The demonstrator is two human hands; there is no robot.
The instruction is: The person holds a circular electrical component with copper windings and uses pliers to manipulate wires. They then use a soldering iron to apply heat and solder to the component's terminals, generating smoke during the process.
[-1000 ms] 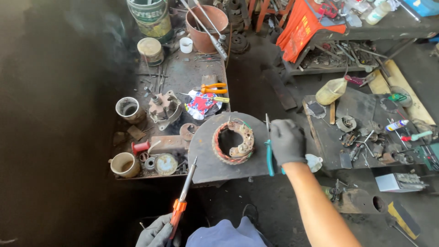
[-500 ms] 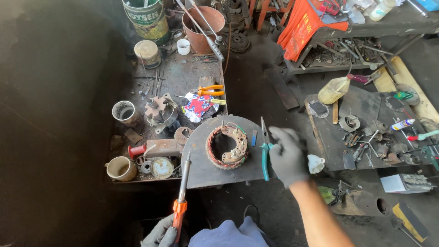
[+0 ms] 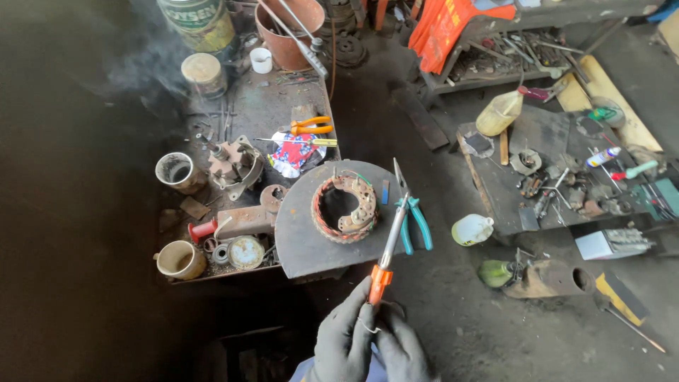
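Screwdriver (image 3: 391, 233) now raised in both hands (image 3: 371, 339)

light: we see soft daylight, brighter upper right | shadow: dark oily concrete floor (image 3: 78, 212) murky at left | haze: smoke top-left | focus: sharp, slight wide-angle edge bend

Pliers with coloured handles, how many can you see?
2. The teal-handled pliers lie on the round metal plate, right of the copper-wound ring. The orange-handled pliers lie farther back on the workbench. More may hide among the clutter.
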